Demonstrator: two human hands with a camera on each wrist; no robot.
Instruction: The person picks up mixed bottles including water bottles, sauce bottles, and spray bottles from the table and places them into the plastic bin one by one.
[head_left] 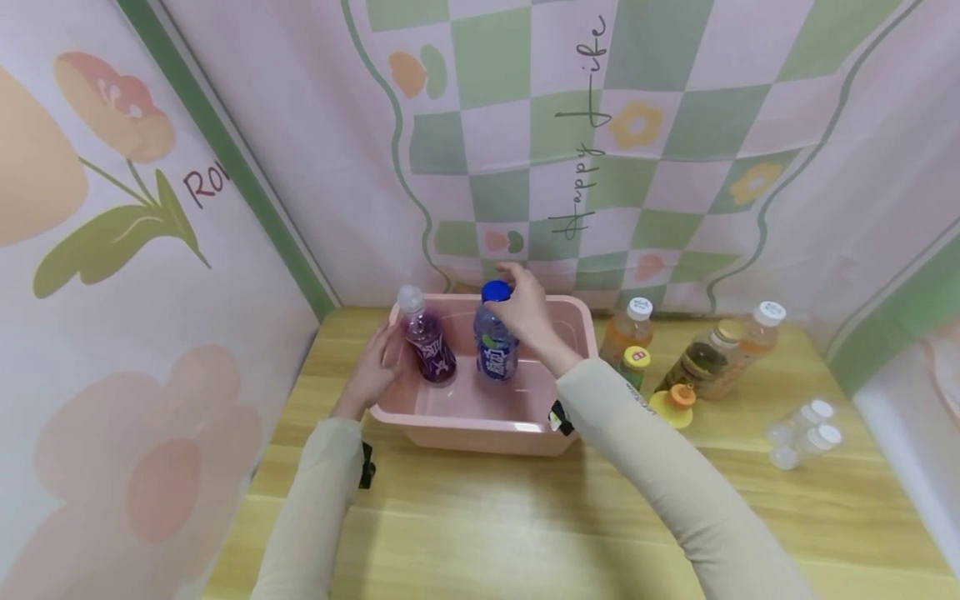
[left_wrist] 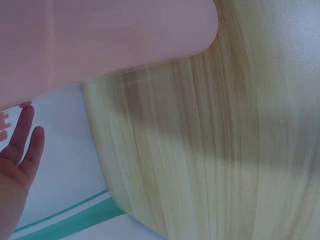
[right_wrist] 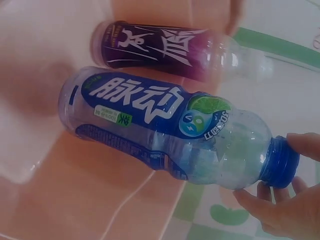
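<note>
The worktop (head_left: 465, 525) carries everything, and the tub (head_left: 480, 440) sits toward its back, in front of the person, probably so that both arms reach it comfortably. Near the tub's middle is the blue bottle (head_left: 497, 346), upright; whether its base touches the bottom, I cannot tell. The purple bottle (head_left: 432, 350) is beside it, near the left wall. Outside, on the right, are two orange bottles (head_left: 621, 336) and a dark bottle (head_left: 696, 364). The left hand (head_left: 372, 371) is at the tub's left rim, fingers extended, holding nothing, perhaps to steady it. The right hand (head_left: 528, 317) has its grip on the blue bottle's top. Two vials (head_left: 806, 443) are farther right. Smallest is the cap (right_wrist: 282, 162), pinched between thumb and fingers, seemingly because it is narrow.
</note>
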